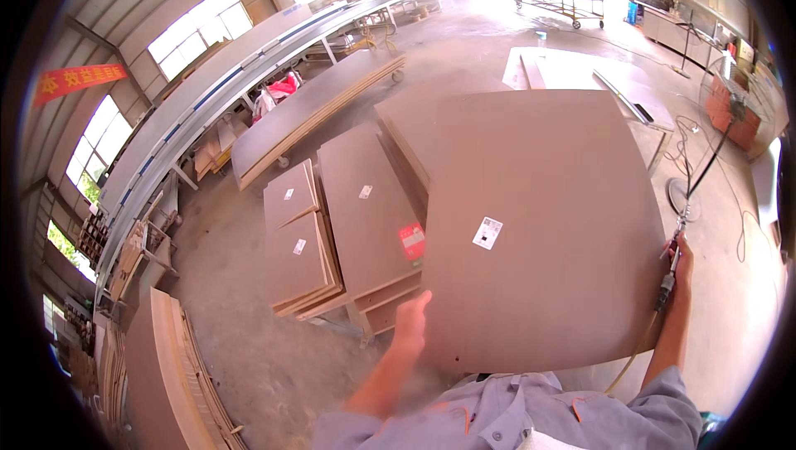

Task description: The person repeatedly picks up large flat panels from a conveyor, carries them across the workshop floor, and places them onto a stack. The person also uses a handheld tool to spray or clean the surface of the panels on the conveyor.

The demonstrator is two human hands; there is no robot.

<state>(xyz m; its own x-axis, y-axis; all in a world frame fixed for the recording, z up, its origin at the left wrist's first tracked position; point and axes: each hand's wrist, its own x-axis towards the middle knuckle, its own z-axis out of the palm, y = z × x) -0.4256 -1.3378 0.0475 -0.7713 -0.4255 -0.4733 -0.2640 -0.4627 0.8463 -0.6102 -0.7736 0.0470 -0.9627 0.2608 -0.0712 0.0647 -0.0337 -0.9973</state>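
Head view: the large panel (547, 201) hides whatever bears it, and the left hand (408, 321) at its left edge is too blurred to tell its grip; the right hand (683, 261), well apart, is wrapped around one hosed tool (666, 291) by the right edge. Three white labels (365, 191) and one red card (412, 241) show on stacked boards (356, 226) leftward. Smooth, flat and brown, the panel lies before the person, bearing one white sticker (487, 233).

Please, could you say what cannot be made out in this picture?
In the head view:
Left hand: blurred; contact with the large brown panel is unclear.
Space beneath that panel: hidden by the panel itself.
Tool in the right hand: partly covered by that hand.
White label on the panel: print too small.
Stacked boards at lower left: cut off by the lower edge.
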